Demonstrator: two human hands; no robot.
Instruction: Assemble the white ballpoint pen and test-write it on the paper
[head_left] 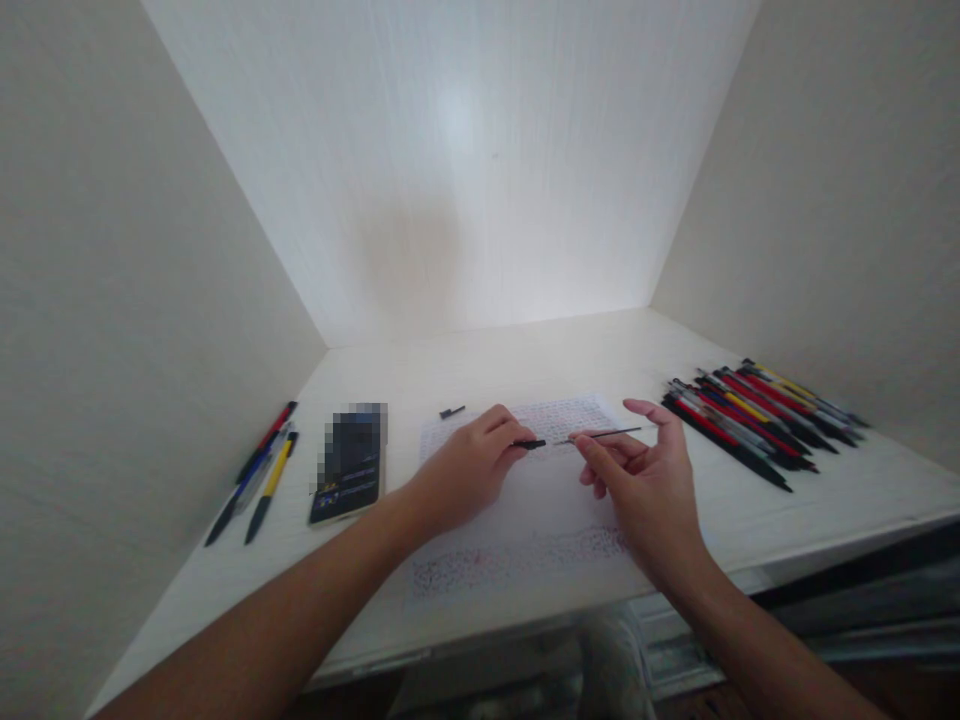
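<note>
My left hand (480,455) is closed around a black pen barrel (529,444), whose dark end pokes out to the right; the rest is hidden in the fingers. Just right of it, my right hand (641,470) pinches a thin pen refill (616,432) between thumb and fingertips, with one finger raised. A small gap separates the refill's metallic-looking tip from the barrel. Both hands are above a sheet of paper (525,500) covered at top and bottom with dense small coloured marks. Beyond my left hand lies a small black pen part (452,412).
A phone (352,465), partly pixelated, lies left of the paper, beside several pens (259,480) near the left wall. On the right, many pens (757,410) lie in a row. Panels enclose the white desk (480,365) at the back and sides.
</note>
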